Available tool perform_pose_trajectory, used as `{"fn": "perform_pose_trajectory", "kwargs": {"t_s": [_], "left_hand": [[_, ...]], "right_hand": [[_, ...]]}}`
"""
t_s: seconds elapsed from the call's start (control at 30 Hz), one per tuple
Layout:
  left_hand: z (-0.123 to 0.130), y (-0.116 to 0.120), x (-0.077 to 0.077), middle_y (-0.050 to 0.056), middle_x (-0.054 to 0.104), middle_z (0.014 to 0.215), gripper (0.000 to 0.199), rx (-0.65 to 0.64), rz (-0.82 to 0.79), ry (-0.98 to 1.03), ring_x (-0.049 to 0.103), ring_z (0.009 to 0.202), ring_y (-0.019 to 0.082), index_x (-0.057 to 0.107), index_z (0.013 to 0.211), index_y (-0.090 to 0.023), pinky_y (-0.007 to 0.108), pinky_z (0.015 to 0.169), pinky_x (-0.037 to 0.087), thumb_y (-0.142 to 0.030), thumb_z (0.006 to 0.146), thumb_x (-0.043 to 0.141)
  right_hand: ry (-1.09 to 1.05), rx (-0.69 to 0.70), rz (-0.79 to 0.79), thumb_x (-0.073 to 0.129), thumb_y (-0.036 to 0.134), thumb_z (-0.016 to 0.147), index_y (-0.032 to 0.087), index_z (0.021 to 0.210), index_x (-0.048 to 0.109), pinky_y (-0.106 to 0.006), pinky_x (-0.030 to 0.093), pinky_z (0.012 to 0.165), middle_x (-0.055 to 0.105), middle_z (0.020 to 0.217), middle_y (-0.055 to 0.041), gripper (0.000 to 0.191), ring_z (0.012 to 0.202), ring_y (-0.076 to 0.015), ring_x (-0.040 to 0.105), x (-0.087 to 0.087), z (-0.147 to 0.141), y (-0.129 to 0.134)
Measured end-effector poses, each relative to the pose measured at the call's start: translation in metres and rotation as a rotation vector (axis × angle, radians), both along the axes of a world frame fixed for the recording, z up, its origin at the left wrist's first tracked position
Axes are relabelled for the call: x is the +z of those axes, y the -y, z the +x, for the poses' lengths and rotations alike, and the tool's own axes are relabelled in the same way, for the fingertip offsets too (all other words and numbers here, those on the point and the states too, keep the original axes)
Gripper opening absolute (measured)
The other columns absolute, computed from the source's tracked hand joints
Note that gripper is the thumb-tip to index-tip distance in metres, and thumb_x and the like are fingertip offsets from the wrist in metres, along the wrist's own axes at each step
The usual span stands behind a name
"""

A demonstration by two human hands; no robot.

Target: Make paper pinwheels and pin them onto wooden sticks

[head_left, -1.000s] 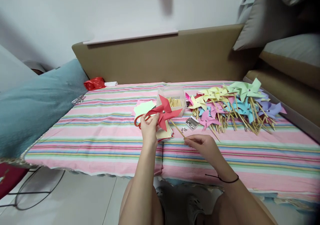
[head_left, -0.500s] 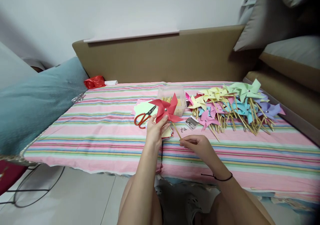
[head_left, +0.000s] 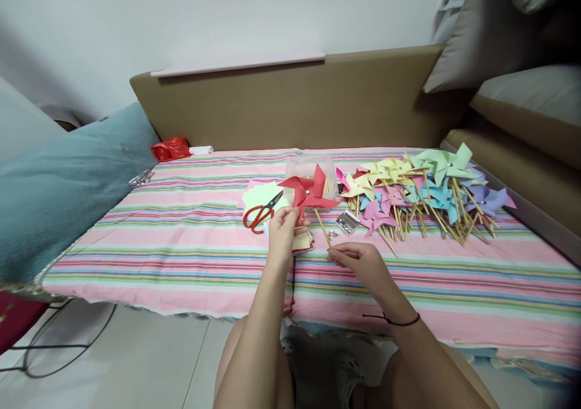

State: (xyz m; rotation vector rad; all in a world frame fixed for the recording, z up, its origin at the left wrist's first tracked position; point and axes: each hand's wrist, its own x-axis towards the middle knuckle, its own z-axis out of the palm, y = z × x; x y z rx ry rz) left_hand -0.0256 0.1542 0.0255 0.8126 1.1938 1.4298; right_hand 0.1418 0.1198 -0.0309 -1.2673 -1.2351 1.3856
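Note:
A red paper pinwheel with a shiny pin at its centre is held up above the striped cloth. Its thin wooden stick slants down to my right hand, which pinches the lower end between thumb and fingers. My left hand has its curled fingers closed at the tip of the lowest red blade. Scissors with red handles lie left of my left hand on pale green paper. Near the stick are a small box of metal pins and several loose pins.
A clear plastic box of sticks stands behind the red pinwheel. Many finished pinwheels in several colours are heaped at the right. A red plastic bag lies at the back left, by the blue cushion. A brown backrest closes the far side.
The red pinwheel has turned slightly and shifted right and up a little. My left fingers have slid from near its centre to the lower blade's tip. My right hand keeps the stick.

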Motion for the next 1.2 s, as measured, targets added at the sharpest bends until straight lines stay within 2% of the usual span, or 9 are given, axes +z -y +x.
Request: {"fn": "perform_pose_trajectory", "kwargs": {"t_s": [0.27, 0.37, 0.47, 0.67, 0.83, 0.93, 1.03, 1.1, 1.2], "left_hand": [[0.002, -0.001, -0.007, 0.001, 0.064, 0.068, 0.036, -0.093, 0.000, -0.071, 0.062, 0.062, 0.013, 0.059, 0.076, -0.016, 0.023, 0.060, 0.047, -0.041, 0.060, 0.078], [0.007, 0.000, -0.010, 0.001, 0.065, 0.067, 0.039, -0.218, 0.003, -0.091, 0.058, 0.056, 0.011, 0.063, 0.078, -0.014, 0.021, 0.054, 0.043, -0.037, 0.053, 0.083], [0.010, 0.002, -0.013, 0.003, 0.065, 0.062, 0.033, -0.302, -0.004, -0.092, 0.053, 0.050, 0.010, 0.067, 0.073, -0.012, 0.021, 0.047, 0.037, -0.034, 0.053, 0.082], [0.011, 0.001, -0.010, 0.002, 0.063, 0.058, 0.031, -0.184, 0.027, -0.075, 0.057, 0.052, 0.012, 0.068, 0.071, -0.013, 0.022, 0.050, 0.041, -0.034, 0.054, 0.082], [0.011, -0.003, -0.007, 0.004, 0.067, 0.063, 0.033, -0.241, 0.023, -0.089, 0.062, 0.059, 0.015, 0.068, 0.075, -0.013, 0.024, 0.057, 0.047, -0.035, 0.055, 0.082], [0.012, -0.006, -0.010, 0.004, 0.067, 0.062, 0.035, -0.251, 0.010, -0.140, 0.064, 0.061, 0.015, 0.068, 0.080, -0.013, 0.024, 0.058, 0.047, -0.036, 0.057, 0.081], [0.011, -0.009, -0.014, 0.002, 0.065, 0.061, 0.036, -0.214, 0.018, -0.136, 0.063, 0.059, 0.014, 0.066, 0.081, -0.013, 0.023, 0.056, 0.047, -0.037, 0.058, 0.080], [0.010, -0.010, -0.018, 0.001, 0.065, 0.060, 0.038, -0.196, 0.018, -0.113, 0.063, 0.056, 0.014, 0.065, 0.081, -0.014, 0.022, 0.055, 0.046, -0.039, 0.056, 0.081], [0.009, -0.012, -0.021, 0.002, 0.066, 0.060, 0.040, -0.204, 0.012, -0.100, 0.064, 0.057, 0.015, 0.064, 0.082, -0.014, 0.023, 0.057, 0.046, -0.040, 0.056, 0.081]], "right_hand": [[-0.005, 0.001, 0.010, 0.076, 0.045, 0.066, 0.017, 0.075, 0.075, -0.029, 0.052, 0.064, 0.075, 0.071, -0.0076, 0.030, 0.067, -0.0188, 0.068, -0.001, -0.002, 0.000], [-0.015, 0.000, 0.020, 0.076, 0.047, 0.065, 0.016, 0.075, 0.074, -0.030, 0.052, 0.064, 0.075, 0.071, -0.0077, 0.032, 0.066, -0.0192, 0.068, 0.001, -0.003, -0.001], [-0.011, 0.007, 0.041, 0.075, 0.048, 0.066, 0.016, 0.075, 0.074, -0.030, 0.052, 0.062, 0.075, 0.070, -0.0074, 0.033, 0.065, -0.0188, 0.067, 0.003, -0.005, -0.001], [-0.043, -0.011, 0.076, 0.076, 0.049, 0.065, 0.016, 0.077, 0.075, -0.034, 0.055, 0.067, 0.075, 0.074, -0.0086, 0.035, 0.071, -0.0225, 0.070, 0.006, -0.011, -0.001], [-0.068, -0.115, 0.156, 0.075, 0.045, 0.068, 0.017, 0.078, 0.075, -0.035, 0.057, 0.068, 0.075, 0.073, -0.0077, 0.030, 0.070, -0.0227, 0.070, 0.011, -0.011, -0.003], [-0.029, -0.274, 0.234, 0.075, 0.045, 0.067, 0.017, 0.079, 0.076, -0.034, 0.057, 0.066, 0.075, 0.074, -0.0077, 0.030, 0.069, -0.0211, 0.069, 0.020, 0.007, -0.010], [0.005, -0.433, 0.276, 0.072, 0.048, 0.068, 0.016, 0.087, 0.076, -0.034, 0.056, 0.067, 0.076, 0.080, -0.0088, 0.037, 0.068, -0.0192, 0.067, 0.028, 0.045, -0.019], [0.177, -0.609, 0.276, 0.069, 0.053, 0.068, 0.014, 0.092, 0.076, -0.033, 0.054, 0.060, 0.076, 0.080, -0.0096, 0.046, 0.062, -0.0180, 0.065, 0.030, 0.073, -0.027], [0.285, -0.676, 0.255, 0.069, 0.054, 0.064, 0.012, 0.086, 0.076, -0.032, 0.049, 0.055, 0.075, 0.075, -0.0113, 0.048, 0.057, -0.0185, 0.062, 0.028, 0.109, -0.042]]}}
